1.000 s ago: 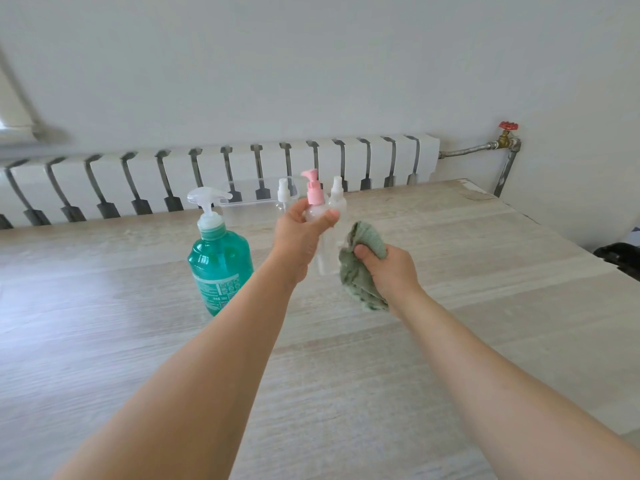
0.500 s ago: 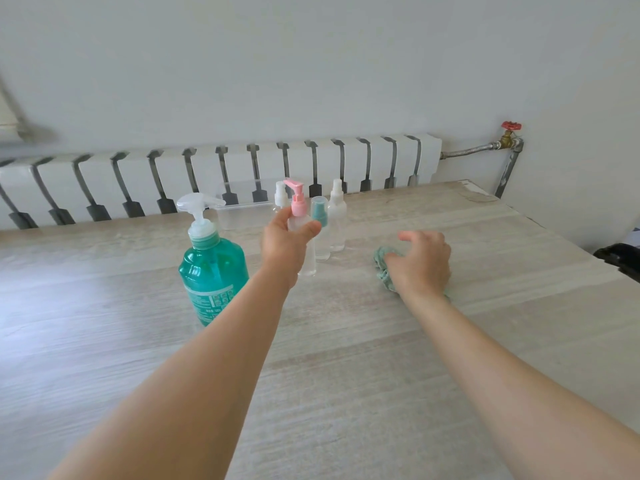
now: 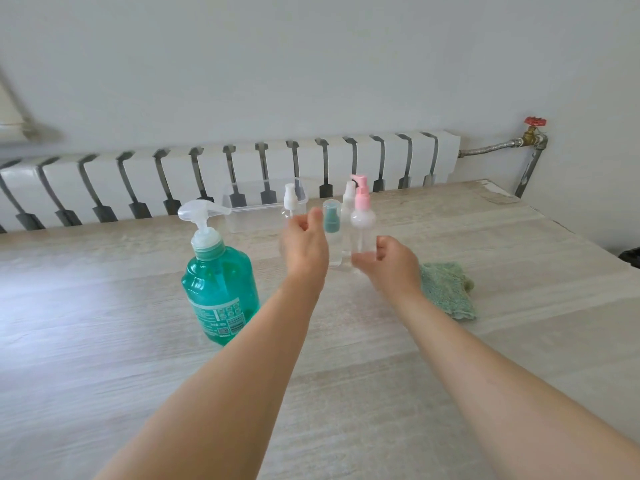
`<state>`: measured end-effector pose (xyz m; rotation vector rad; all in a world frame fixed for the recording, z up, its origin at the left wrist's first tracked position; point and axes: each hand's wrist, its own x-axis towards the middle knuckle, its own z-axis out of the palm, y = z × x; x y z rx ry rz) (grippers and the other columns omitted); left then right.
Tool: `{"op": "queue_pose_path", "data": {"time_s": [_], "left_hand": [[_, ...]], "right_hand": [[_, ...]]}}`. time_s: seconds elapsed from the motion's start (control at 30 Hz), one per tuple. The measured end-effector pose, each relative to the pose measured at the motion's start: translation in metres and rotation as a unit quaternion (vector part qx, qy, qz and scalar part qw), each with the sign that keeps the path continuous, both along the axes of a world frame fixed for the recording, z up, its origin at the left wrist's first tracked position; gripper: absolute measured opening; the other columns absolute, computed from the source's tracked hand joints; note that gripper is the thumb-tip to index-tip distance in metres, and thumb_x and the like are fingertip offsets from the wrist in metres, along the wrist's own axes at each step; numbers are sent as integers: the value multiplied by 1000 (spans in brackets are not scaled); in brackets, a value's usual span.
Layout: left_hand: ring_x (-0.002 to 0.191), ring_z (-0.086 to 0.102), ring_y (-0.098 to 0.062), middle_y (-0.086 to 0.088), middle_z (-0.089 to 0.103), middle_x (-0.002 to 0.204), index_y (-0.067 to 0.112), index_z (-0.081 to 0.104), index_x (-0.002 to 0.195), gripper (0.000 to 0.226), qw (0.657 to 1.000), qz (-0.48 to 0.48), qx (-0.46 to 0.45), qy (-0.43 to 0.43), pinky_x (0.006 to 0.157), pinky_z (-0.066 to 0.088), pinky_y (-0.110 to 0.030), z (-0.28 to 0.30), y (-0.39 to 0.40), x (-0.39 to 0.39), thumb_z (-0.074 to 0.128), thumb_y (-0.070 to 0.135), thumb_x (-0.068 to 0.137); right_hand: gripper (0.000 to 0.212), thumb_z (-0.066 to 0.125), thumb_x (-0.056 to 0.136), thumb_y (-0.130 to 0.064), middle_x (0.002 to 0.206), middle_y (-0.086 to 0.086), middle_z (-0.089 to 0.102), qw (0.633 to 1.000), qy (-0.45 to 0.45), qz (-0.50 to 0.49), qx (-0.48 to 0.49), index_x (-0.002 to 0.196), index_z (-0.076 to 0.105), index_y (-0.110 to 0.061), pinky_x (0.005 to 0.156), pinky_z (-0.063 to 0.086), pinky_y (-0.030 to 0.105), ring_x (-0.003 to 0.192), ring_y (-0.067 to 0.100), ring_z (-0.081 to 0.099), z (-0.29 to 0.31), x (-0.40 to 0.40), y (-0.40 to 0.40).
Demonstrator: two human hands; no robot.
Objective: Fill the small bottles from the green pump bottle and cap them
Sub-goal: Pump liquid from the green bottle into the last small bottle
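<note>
Large translucent green pump bottle (image 3: 221, 282) with a clear pump head stands upright on the pale wood-grain desk (image 3: 104, 358), left of centre, capped, untouched. Small bottles cluster further back, near the middle: clear small bottle with pink pump cap (image 3: 362, 220), clear small bottle with teal sprayer under a clear overcap (image 3: 331, 230), clear small bottle with white spray cap (image 3: 290, 206), plus a second white-capped clear bottle (image 3: 348, 199) partly hidden behind the pink one. All four have their caps on; fill level unreadable. Right hand (image 3: 388, 268) sits at the base of the pink-capped bottle, fingers curled toward it; the hand is blurred, cannot tell whether it actually grips the bottle or just touches it. Left hand (image 3: 304, 244) is raised in front of the white-capped bottle, just left of the teal one, fingers relaxed and holding nothing. Both bare forearms reach in from the bottom edge. Crumpled green terry cloth (image 3: 448, 289) lies on the desk just right of the right hand, loose. Clear rectangular plastic tub (image 3: 249, 209) sits behind the bottles near the desk's far edge. White ribbed radiator (image 3: 207, 174) runs along the wall behind; pipe with red-handled valve (image 3: 535, 128) at its right end
</note>
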<state>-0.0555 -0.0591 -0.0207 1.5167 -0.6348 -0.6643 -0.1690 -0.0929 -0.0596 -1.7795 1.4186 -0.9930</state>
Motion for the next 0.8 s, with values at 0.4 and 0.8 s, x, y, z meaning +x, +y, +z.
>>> {"op": "queue_pose_path", "data": {"time_s": [0.4, 0.8], "left_hand": [[115, 37, -21, 2, 43, 136, 22, 30, 138, 68, 971, 145, 165, -92, 93, 43, -40, -32, -38, 33, 57, -2, 79], [100, 36, -11, 10, 56, 122, 30, 45, 127, 53, 968, 122, 191, -106, 78, 33, -28, -44, -45, 41, 68, 21, 80]], "right_hand": [[24, 71, 78, -22, 93, 6, 63, 997, 13, -71, 1, 94, 58, -8, 71, 46, 33, 85, 24, 59, -20, 9, -32], [30, 69, 76, -10, 93, 5, 47, 994, 51, -92, -11, 88, 42, -13, 59, 28, 24, 78, 19, 42, -21, 9, -32]]}}
